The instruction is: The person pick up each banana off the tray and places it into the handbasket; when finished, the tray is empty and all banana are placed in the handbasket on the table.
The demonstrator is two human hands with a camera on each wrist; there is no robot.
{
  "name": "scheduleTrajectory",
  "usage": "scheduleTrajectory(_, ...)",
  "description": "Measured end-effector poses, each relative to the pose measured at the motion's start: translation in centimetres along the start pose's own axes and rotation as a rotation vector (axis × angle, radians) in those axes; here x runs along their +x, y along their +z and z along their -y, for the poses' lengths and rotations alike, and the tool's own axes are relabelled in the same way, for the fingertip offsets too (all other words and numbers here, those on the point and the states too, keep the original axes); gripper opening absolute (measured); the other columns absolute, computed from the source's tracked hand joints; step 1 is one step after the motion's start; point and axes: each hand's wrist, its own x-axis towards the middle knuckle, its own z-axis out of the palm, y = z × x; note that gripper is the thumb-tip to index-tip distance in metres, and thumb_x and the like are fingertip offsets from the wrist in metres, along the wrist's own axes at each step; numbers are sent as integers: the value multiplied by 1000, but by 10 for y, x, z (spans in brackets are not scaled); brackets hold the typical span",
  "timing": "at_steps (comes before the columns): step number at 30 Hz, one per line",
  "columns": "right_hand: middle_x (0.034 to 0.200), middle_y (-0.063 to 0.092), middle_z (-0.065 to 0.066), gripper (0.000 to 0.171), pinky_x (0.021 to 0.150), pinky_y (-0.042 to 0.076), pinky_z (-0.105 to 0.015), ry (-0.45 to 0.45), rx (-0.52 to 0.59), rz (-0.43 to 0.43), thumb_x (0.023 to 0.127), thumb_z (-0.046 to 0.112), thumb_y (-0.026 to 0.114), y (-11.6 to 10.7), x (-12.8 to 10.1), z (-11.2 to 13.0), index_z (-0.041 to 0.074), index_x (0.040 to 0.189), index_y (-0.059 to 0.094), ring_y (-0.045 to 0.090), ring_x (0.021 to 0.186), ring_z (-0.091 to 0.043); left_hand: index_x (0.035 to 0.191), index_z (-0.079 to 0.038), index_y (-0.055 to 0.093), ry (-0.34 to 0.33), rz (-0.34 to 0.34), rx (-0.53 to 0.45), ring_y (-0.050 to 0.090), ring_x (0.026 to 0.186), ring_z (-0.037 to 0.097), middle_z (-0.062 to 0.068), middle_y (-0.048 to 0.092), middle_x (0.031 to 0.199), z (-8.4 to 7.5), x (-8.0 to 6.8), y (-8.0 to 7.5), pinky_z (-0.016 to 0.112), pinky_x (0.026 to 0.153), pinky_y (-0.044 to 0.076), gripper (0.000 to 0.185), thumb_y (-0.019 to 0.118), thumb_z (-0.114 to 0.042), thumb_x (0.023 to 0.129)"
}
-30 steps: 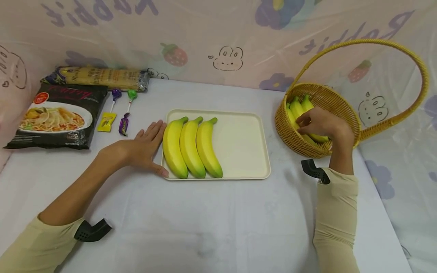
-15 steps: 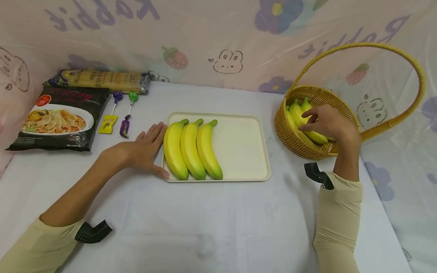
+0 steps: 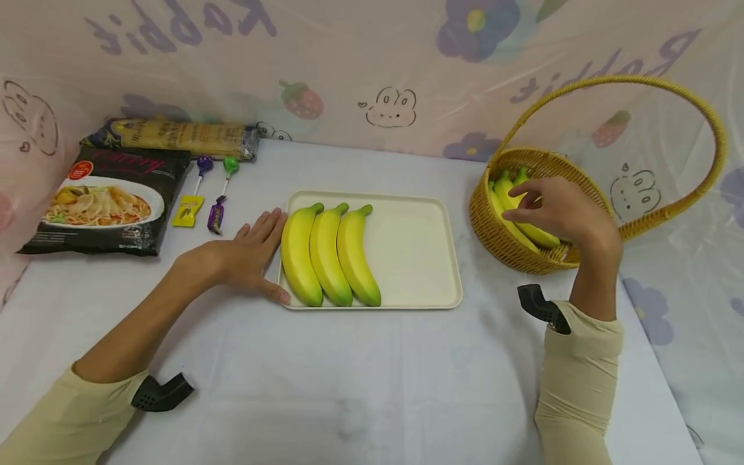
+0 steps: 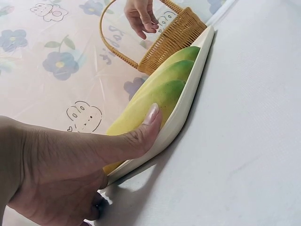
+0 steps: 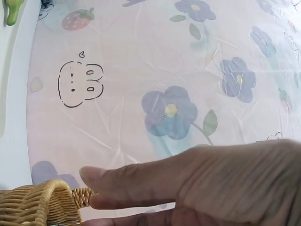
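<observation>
- Right hand (image 3: pixel 566 210): fingers parted, empty, over smooth, curved yellow bananas (image 3: pixel 539 236) at far right.
- Left hand (image 3: pixel 250 255): fingers extended.
- Bananas: probably light, firm; best gripped mid-body.

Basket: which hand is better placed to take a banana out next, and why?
Probably the right hand: it holds nothing and hangs over the basket, close to the bananas inside. The left hand is on the side of the tray away from the basket, so would need to reach across.
</observation>
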Motion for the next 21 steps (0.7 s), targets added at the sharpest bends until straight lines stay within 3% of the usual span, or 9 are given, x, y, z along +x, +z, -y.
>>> scheduleTrajectory(21,110,72,-23,48,75,51,-30,-20,5,-28,96,27,75,1,-3,7,-3,132,67,66,98,-32,163,5,-15,5,0,-1,-12,161,50,29,-19,172,0,-1,-1,69,130,3,151,81,-72,74)
